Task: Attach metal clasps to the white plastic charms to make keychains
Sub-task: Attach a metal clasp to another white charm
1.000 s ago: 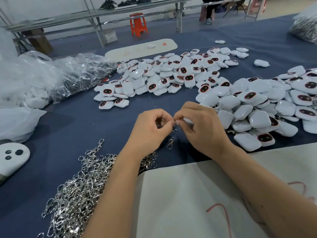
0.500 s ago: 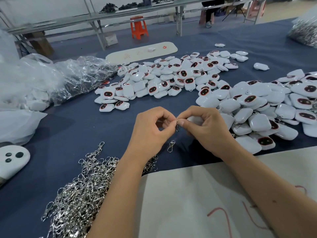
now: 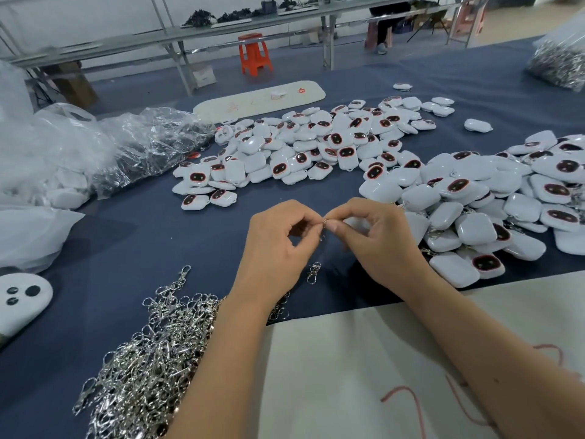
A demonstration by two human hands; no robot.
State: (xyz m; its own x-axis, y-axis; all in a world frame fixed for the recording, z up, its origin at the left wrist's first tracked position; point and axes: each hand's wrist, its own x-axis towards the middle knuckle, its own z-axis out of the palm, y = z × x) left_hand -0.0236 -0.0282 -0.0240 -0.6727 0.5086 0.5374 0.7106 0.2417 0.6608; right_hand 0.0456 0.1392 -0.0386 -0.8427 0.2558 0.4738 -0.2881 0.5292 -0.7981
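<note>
left hand [image 3: 278, 248]: fingers curled, thumb and forefinger pinching a small metal split ring [image 3: 325, 221], thin, round, shiny.
right hand [image 3: 381, 245]: fingertips pressed on the same ring from the other side; behind its fingers a white plastic charm [image 3: 357, 224], smooth and glossy, mostly hidden. whether the ring is threaded through the charm cannot be told.
metal clasp [image 3: 314, 272]: silver swivel hook, lying loose on the cloth just below the fingertips, between the two wrists.
heap of clasps [image 3: 152, 359]: tangled, bright chrome loops, under and beside the left forearm.
pile of charms [image 3: 493, 204]: rounded squares, white, some with dark oval faces rimmed red, just beyond the right hand's knuckles.
second pile of charms [image 3: 313, 150]: same kind, well beyond the fingertips.
cloth [image 3: 126, 248]: dark blue, matte, woven.
white sheet [image 3: 364, 375]: flat, with red pen marks, under the right forearm.
clear plastic bags [image 3: 104, 147]: crinkled, far out from the left hand.
against half a second ago: hands in the same pinch, fingertips slightly higher; the ring now shows on top between them; the loose clasp has not moved.
</note>
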